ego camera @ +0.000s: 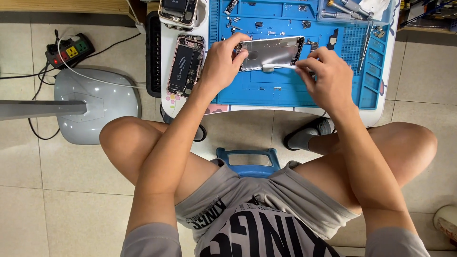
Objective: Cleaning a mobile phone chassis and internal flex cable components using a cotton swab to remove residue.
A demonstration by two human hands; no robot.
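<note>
Left hand (220, 62) grips the silver phone housing (272, 51) by its left end, thumb & fingers clamped on the edge; right hand (327, 76) pinches a white brush (278, 67), bristles touching housing's lower edge; housing lies on blue work mat (285, 90) atop small white table (166, 100); opened phone w/ battery (184, 64) just left of mat; power strip (70, 50) on floor, well apart.

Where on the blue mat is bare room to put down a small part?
Bare mat lies along the near edge, below the phone housing and between the left hand and right hand. The far edge is crowded with small parts and a tool tray.
</note>
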